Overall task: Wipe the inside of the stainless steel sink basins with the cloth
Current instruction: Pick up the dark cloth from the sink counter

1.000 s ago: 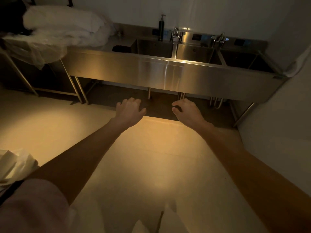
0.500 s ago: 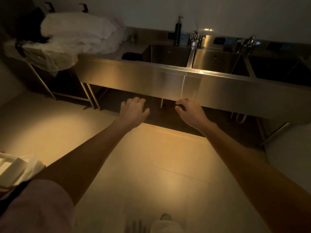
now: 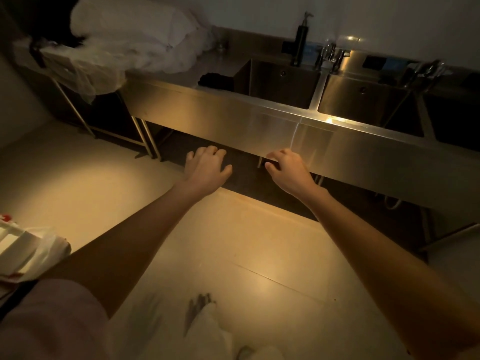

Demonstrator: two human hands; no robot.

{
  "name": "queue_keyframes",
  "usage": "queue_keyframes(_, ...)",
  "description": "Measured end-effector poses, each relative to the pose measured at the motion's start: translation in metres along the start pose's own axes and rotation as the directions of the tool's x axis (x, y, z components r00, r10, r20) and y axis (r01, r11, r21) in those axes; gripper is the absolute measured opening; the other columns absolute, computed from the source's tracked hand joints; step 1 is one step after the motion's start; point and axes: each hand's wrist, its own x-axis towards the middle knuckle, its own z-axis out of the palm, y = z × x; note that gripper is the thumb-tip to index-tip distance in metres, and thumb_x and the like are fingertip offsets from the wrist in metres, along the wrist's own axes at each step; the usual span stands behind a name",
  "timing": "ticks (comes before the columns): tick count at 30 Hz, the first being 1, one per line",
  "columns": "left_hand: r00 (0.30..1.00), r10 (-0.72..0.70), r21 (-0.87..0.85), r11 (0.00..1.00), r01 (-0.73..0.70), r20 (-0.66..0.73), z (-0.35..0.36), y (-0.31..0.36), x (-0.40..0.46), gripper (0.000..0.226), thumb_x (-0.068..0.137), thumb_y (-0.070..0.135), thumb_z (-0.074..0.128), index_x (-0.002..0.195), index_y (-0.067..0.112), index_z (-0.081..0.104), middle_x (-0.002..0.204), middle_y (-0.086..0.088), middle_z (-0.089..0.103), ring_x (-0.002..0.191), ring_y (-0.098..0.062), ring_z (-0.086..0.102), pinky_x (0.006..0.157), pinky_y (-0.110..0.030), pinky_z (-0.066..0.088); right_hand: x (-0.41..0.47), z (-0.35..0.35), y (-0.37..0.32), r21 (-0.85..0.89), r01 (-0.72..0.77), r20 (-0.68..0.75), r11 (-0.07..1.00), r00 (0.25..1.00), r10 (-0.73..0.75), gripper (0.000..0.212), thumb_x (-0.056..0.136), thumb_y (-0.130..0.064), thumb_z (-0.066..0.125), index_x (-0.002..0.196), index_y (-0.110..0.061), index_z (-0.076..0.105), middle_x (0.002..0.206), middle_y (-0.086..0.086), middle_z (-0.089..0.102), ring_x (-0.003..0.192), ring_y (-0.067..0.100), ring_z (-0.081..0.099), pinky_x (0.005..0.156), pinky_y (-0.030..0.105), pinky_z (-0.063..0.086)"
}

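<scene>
While both arms reach forward, empty hands near the sink (image 3: 259, 120).

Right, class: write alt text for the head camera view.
Two bare hands, left and right, both empty, reach toward a long steel sink in dim light. A dark cloth lies on the counter beside the left basin.

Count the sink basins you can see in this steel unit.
3. The left basin is beside the dark cloth, the middle basin is right of the divider, and the right basin is dark and cut off at the frame edge.
</scene>
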Motion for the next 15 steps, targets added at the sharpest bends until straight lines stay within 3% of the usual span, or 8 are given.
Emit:
queue_keyframes(8,0.996,-0.050,0.061,0.997,0.045,0.073,0.012,-0.051,0.069,0.049,0.097,0.048,0.039,0.137,0.021,0.047,0.143,-0.007,0.045,0.134,-0.027,0.036,0.111,-0.051,0.025,0.077,0.036,-0.012,-0.084,-0.025,0.035,0.996,0.999,0.028,0.036,0.097,-0.040,0.047,0.127,-0.022,0.055,0.134,0.002,0.052,0.133,0.025,0.037,0.110,0.044,0.035)
queue_keyframes(15,0.997,-0.056,0.036,0.998,0.055,0.047,0.003,-0.122,0.141,0.048,0.096,0.046,0.041,0.135,0.019,0.051,0.136,-0.007,0.052,0.128,-0.027,0.042,0.108,-0.048,0.027,0.170,0.060,-0.052,-0.110,-0.045,0.000,0.993,0.999,0.045,0.039,0.096,-0.040,0.048,0.129,-0.020,0.054,0.138,0.003,0.047,0.133,0.025,0.037,0.108,0.043,0.036)
